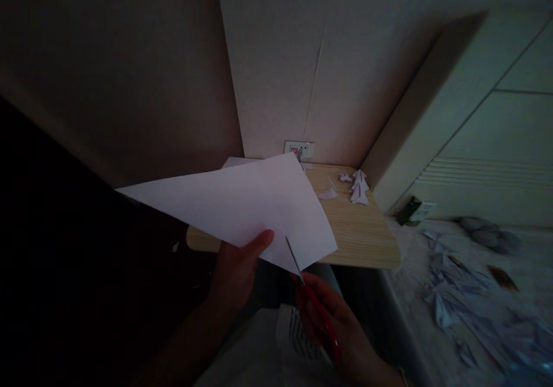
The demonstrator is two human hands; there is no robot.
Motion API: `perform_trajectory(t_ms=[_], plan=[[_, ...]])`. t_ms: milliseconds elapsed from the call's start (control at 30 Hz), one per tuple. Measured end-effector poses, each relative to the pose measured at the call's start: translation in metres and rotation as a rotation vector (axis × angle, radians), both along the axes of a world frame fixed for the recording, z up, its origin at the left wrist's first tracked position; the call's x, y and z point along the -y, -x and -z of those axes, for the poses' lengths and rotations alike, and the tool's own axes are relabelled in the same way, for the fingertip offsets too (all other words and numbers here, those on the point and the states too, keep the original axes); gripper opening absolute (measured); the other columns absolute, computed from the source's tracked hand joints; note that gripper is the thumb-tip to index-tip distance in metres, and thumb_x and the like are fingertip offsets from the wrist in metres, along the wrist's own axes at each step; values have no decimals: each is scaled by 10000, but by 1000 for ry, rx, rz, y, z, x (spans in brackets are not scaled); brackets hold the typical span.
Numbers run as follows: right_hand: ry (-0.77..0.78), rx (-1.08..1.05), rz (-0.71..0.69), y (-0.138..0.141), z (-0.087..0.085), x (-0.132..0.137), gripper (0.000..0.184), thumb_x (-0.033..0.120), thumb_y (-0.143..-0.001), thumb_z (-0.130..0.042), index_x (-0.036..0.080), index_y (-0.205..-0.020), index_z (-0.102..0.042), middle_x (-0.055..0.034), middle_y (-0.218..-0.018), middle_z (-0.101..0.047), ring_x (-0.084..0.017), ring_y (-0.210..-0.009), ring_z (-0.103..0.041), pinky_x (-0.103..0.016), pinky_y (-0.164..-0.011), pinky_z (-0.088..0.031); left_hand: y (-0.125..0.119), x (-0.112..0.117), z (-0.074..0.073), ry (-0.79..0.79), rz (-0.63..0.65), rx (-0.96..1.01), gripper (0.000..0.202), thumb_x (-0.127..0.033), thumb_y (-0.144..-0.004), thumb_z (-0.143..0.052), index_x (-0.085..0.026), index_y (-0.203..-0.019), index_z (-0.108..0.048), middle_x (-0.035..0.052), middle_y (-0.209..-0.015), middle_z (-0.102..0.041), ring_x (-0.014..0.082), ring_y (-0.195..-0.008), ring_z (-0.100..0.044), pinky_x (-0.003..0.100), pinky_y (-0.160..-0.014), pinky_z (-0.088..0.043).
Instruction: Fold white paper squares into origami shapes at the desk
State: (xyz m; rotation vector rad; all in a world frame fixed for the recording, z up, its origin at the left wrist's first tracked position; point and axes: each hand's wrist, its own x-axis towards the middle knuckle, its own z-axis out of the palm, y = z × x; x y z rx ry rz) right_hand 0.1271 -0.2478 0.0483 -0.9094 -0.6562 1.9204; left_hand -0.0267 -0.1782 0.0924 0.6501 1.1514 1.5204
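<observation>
A large white sheet of paper point(242, 203), with a long point toward the left, is held above a small wooden table point(363, 237). My left hand point(237, 269) grips its near edge, thumb on top and fingers hidden underneath. In my right hand point(337, 318) are red-handled scissors point(319, 309). One scissor blade lies over the paper near its lower right corner, while the other blade is hidden, seemingly beneath the sheet. Folded paper trees point(359, 188) and a loose paper scrap point(329, 193) rest on the tabletop.
A wall socket point(299, 149) with a plug in it sits behind the table. To the right, a bed point(415, 272) carries a heap of paper pieces point(466, 295), a grey bundle point(486, 234) and a green packet point(408, 210). The left side is very dark.
</observation>
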Motion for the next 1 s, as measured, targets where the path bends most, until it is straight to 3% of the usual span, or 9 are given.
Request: perform_trajectory(t_ms=[200,467,700,1000], plan=[[-35,34,-15,1,0,0,408,408,-743,-684,255,-1102,-568,24,-734,-532,-27,-483,-348,-147,-436,-266,-1,0,1,-29,40,14,606,-215,-618,-750,-181,-1184,-535,58,-1042,-682,201,-931,-641,310,-832,-502],[-65,52,-26,2,-7,-1,381,401,-725,-701,268,-1061,-577,7,-810,-556,-59,-567,-420,-171,-506,-323,-1,1,5,-43,-4,-98,609,-248,-617,-753,-176,-1182,-536,56,-1018,-685,201,-901,-645,329,-846,-484],[-205,149,-36,2,-9,-2,296,439,-783,-621,254,-1014,-601,19,-730,-496,-86,-558,-351,-207,-521,-315,2,4,8,-18,9,-265,593,-278,-618,-757,-164,-1164,-555,68,-1035,-675,215,-938,-630,340,-880,-468],[-119,109,-8,3,-9,-2,262,430,-788,-619,221,-940,-582,34,-650,-432,-66,-507,-293,-190,-457,-243,-1,7,10,-35,73,-231,536,-280,-627,-751,-157,-1115,-566,73,-1085,-658,218,-957,-621,332,-871,-472]])
